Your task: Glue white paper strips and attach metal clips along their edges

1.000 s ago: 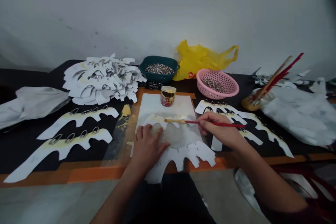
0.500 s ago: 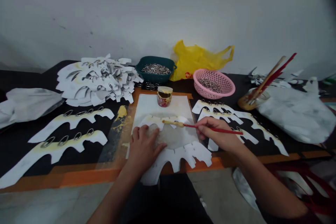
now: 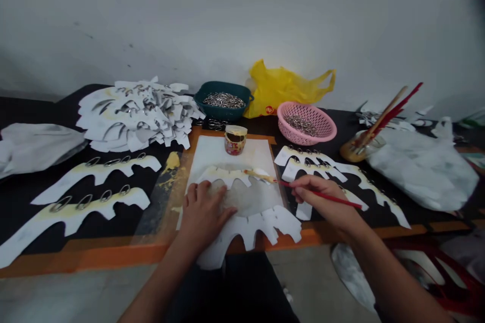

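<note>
The left hand (image 3: 202,219), fingers spread, presses a scalloped white paper cutout (image 3: 246,232); at three o'clock, the right hand (image 3: 322,202) pinches a slim red-handled brush (image 3: 335,201) (a slip could smear the yellow paste (image 3: 223,174)).

Right hand (image 3: 324,203) has drawn back toward the person, lower in view. Red-handled brush (image 3: 285,183) now slopes more steeply, handle end dipping; its yellow-coated tip sits further right along the white paper strip (image 3: 223,174).
</note>
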A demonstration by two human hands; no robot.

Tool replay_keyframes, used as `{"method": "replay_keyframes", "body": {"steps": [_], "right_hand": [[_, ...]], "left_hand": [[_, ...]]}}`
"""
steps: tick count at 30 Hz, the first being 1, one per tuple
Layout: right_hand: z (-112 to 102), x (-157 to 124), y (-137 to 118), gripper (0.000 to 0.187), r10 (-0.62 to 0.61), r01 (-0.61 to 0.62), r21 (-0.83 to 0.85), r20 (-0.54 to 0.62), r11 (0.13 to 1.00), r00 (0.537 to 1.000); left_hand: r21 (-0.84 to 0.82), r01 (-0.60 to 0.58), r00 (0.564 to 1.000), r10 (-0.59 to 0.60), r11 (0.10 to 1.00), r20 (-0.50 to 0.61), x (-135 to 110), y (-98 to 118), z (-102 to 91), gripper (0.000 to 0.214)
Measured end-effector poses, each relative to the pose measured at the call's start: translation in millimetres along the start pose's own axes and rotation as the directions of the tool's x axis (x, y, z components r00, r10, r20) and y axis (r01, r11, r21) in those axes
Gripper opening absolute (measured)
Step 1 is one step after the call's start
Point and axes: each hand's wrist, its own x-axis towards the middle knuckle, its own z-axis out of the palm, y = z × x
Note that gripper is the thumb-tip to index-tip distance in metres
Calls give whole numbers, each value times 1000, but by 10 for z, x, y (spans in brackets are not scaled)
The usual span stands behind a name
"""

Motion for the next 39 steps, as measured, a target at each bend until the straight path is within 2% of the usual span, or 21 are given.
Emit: {"method": "replay_keyframes", "body": {"steps": [7,12,17,20,23,25,27,30,32,35,39], "right_hand": [[-151,-14,113,16,-16,13,-24,-123,1000,992],[-172,6,87,20,0,-1,-53,-36,999,999],[-262,-22,142,20,-2,-3,-97,-55,995,998],[-257,-49,159,21,-40,38,-105,-20,994,999],[-267,-53,136,19,-24,19,-128,-35,992,999],[-314,-37,120,17,-7,0,-79,-92,997,996],[-381,-10,118,16,-18,35,88,-189,996,982],[-448,37,120,15,-20,144,395,-303,907,953],[-423,68,96,12,-2,156,512,-290,844,957],[-268,131,-9,11,-2,136,552,-236,823,972],[10,294,-222,15,-76,166,434,-218,885,973]], "left_hand": [[-1,-4,1000,4,1000,6,4,-3,8,48],[-1,6,1000,-6,1000,12,8,-5,6,48],[-16,1,1000,-1,1000,-6,14,-3,14,47],[-24,5,1000,-5,1000,2,15,4,9,47],[-33,10,1000,-10,999,3,12,6,6,48],[-53,18,1000,-17,998,2,11,2,11,48],[-88,26,1000,-26,996,0,13,-7,18,48],[-134,32,999,-33,991,-5,21,-27,13,46],[-150,30,999,-32,988,-6,25,-41,-4,44],[-147,12,1000,-15,989,-15,21,-57,-31,42],[-123,-25,999,20,992,-45,3,-78,-37,46]]}}
